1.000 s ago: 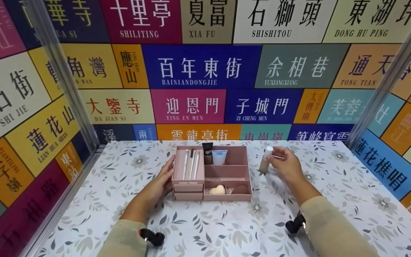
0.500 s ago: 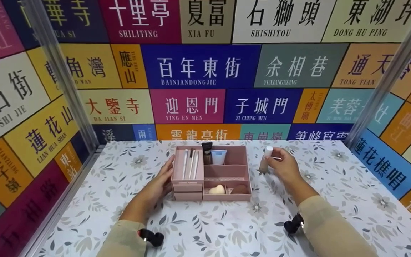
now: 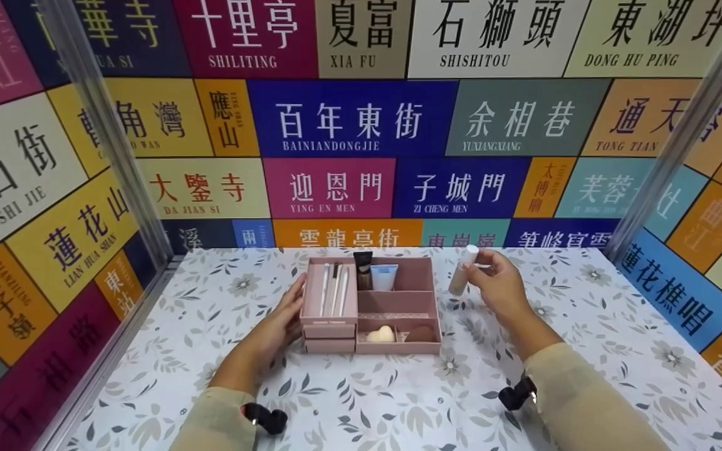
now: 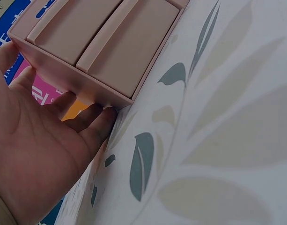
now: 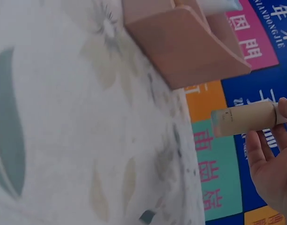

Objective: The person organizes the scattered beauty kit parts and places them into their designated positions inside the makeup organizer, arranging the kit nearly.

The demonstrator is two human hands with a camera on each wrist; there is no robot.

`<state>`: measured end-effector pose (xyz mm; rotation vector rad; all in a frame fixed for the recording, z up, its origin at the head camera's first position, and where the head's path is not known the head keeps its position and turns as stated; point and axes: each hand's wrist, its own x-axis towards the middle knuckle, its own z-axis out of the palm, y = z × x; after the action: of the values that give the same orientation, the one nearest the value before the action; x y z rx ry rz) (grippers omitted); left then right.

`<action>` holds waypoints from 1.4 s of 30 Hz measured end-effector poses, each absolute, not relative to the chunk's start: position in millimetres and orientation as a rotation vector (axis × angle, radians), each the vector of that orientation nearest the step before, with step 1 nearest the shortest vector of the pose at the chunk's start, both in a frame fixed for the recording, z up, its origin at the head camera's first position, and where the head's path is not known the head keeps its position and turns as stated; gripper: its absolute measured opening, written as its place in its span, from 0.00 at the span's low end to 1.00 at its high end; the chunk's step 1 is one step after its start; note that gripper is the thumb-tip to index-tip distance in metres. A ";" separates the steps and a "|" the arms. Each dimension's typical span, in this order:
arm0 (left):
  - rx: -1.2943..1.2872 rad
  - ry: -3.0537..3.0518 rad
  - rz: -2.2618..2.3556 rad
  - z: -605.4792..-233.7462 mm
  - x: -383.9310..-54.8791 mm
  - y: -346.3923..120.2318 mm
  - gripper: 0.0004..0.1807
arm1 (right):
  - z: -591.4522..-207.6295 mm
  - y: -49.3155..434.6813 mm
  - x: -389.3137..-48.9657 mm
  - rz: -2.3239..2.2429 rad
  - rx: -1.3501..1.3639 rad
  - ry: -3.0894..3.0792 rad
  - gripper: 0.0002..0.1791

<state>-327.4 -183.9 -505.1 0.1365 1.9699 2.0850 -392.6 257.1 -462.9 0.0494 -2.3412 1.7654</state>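
A pink makeup organizer (image 3: pixel 398 349) stands on the table, its two drawers (image 4: pixel 129 47) seen close in the left wrist view. My left hand (image 3: pixel 279 322) touches the organizer's left side with extended fingers (image 4: pixel 89 117). To the right of the organizer, my right hand (image 3: pixel 500 285) pinches a small foundation bottle (image 3: pixel 459 280) with a white cap. The bottle is beige, leans a little and is held near its cap. In the right wrist view, the bottle (image 5: pixel 244 119) is apart from the organizer's side wall.
White pencils and a dark one (image 3: pixel 336 288) lie in the organizer's top left tray. A black-capped tube (image 3: pixel 363 272) and a light blue tube (image 3: pixel 384 277) stand in the back compartment. A cream sponge (image 3: pixel 381 334) and a brown one (image 3: pixel 420 333) sit in front. Floral cloth (image 3: pixel 361 407) covers the table.
My right hand has raised the foundation bottle slightly and brought it a little toward the organizer. The left hand stays at the organizer's side.
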 end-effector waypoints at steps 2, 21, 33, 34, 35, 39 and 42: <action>0.129 1.967 2.081 -505.0 -327.6 -184.5 0.29 | -456.1 251.1 -389.7 1.797 0.069 -2.304 0.29; 0.151 1.946 2.101 -507.5 -326.4 -185.1 0.30 | -429.4 203.0 -390.7 1.895 0.263 -2.232 0.25; 0.173 1.943 2.110 -508.4 -326.0 -185.1 0.30 | -443.1 192.1 -402.7 1.892 0.293 -2.280 0.27; 0.174 1.942 2.109 -508.6 -326.2 -185.2 0.30 | -443.3 191.7 -403.0 1.888 0.292 -2.284 0.28; 0.172 1.942 2.106 -508.5 -326.3 -185.2 0.30 | -443.7 191.4 -403.6 1.885 0.292 -2.288 0.28; 0.147 1.953 2.090 -507.6 -326.3 -185.2 0.29 | -443.8 188.7 -404.4 1.836 0.292 -2.313 0.27; 0.136 1.958 2.082 -507.1 -326.2 -185.0 0.29 | -444.5 186.3 -403.3 1.790 0.286 -2.340 0.26</action>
<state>-326.2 -185.0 -507.1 0.1357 1.9580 2.0816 -403.3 186.3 -444.5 0.2856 -2.3404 1.7897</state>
